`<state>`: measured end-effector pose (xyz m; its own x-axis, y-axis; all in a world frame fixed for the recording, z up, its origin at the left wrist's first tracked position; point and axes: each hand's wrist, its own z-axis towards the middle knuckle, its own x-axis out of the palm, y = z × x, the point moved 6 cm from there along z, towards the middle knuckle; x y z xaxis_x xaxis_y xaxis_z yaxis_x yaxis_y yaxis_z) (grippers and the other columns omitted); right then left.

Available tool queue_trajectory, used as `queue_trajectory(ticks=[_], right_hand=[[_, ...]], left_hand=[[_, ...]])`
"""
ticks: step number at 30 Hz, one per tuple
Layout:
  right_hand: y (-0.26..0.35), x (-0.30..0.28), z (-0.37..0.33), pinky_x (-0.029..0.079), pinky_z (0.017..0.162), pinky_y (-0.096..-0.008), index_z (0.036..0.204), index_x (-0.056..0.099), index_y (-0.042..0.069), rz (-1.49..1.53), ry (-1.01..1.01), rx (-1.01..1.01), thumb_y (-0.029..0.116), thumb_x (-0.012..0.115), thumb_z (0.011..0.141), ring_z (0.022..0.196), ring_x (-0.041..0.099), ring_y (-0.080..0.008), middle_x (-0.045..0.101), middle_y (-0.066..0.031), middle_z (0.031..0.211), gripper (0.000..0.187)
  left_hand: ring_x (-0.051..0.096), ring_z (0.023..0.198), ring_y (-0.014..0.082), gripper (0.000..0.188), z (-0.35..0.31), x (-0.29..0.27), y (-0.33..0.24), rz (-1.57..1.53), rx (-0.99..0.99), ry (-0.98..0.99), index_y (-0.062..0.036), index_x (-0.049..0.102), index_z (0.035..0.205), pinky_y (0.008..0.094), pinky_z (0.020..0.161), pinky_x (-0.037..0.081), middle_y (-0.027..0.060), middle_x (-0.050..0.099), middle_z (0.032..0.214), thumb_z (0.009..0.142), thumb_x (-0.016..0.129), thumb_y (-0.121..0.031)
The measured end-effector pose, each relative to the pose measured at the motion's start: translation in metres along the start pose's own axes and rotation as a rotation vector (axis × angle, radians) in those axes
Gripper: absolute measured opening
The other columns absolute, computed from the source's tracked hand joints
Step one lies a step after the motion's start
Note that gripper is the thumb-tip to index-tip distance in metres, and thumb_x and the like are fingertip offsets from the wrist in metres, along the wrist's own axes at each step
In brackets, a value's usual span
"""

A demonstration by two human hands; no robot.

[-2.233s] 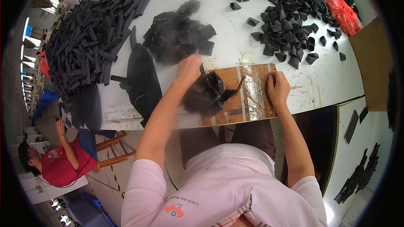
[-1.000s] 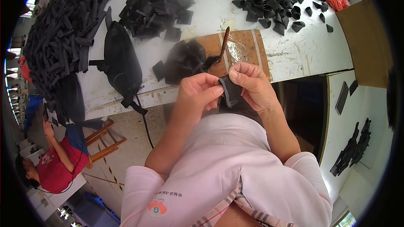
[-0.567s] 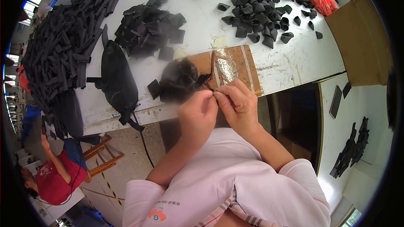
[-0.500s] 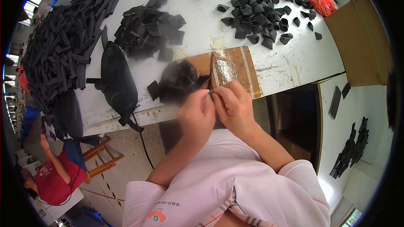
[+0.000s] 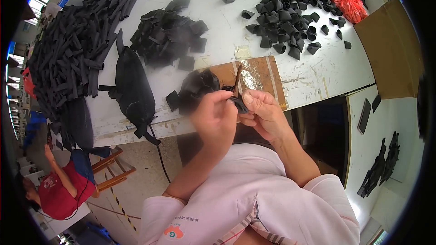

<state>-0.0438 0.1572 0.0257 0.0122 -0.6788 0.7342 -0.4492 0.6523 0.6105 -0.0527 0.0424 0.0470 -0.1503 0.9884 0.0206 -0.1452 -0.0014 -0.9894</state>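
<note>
A small folded piece of black fabric [image 5: 239, 105] is between my two hands, just in front of the table edge. My right hand [image 5: 267, 114] pinches its right side between thumb and fingers. At its left end are the curled thumb and fingers of my left hand [image 5: 216, 117], slightly smeared by motion. Right behind the fingers, a narrow brown upright strip [image 5: 238, 76] stands at a tape-covered brown board [image 5: 272, 75]. A heap of dark fabric pieces [image 5: 196, 88] lies beyond my left hand, partly covering the board's left side.
Flat black pieces [image 5: 168, 34] and long black strips [image 5: 68, 45] are piled to the left, near a black padded pouch [image 5: 134, 86] with a cord. Small folded black loops [image 5: 290, 16] spread across the far right, by a red bag [image 5: 346, 3] and cardboard box [image 5: 386, 50]. Another person [image 5: 66, 186] sits at left.
My hands have come slightly apart and the right hand has turned, so the black fabric piece shows between them. The whole view has shifted a little.
</note>
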Motion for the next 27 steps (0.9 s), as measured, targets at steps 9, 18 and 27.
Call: queue_trajectory(ticks=[9, 18, 27], right_hand=[[0.07, 0.028, 0.039, 0.028, 0.045, -0.0174, 0.07, 0.052, 0.007, -0.464, 0.096, -0.182, 0.03, 0.054, 0.087, 0.053, 0.033, -0.0021, 0.042, 0.0052, 0.062, 0.029], [0.06, 0.004, 0.04, 0.035, 0.049, -0.0196, 0.078, 0.055, 0.002, -0.791, -0.003, -0.306, 0.033, 0.054, 0.087, 0.059, 0.045, -0.0061, 0.047, 0.0002, 0.064, 0.033], [0.075, 0.043, -0.002, 0.043, 0.053, -0.0276, 0.089, 0.058, 0.003, -1.257, -0.128, -1.073, 0.017, 0.072, 0.067, 0.064, 0.052, -0.0193, 0.054, -0.0084, 0.079, 0.029]], left_hand=[[0.027, 0.029, 0.0035, 0.018, 0.036, 0.035, -0.013, -1.516, -0.831, 0.434, 0.0031, 0.052, 0.099, 0.016, 0.028, 0.022, 0.0117, 0.059, 0.076, 0.086, 0.04, -0.001], [0.051, 0.063, 0.0089, 0.029, 0.05, 0.013, -0.01, -0.228, -0.023, 0.231, 0.0025, 0.049, 0.112, 0.0196, 0.055, 0.039, 0.0073, 0.059, 0.084, 0.083, 0.051, -0.002], [0.052, 0.084, 0.0144, 0.01, 0.047, 0.015, -0.03, -0.423, 0.095, 0.215, 0.0031, 0.057, 0.091, 0.0269, 0.077, 0.041, 0.009, 0.058, 0.088, 0.084, 0.054, -0.004]])
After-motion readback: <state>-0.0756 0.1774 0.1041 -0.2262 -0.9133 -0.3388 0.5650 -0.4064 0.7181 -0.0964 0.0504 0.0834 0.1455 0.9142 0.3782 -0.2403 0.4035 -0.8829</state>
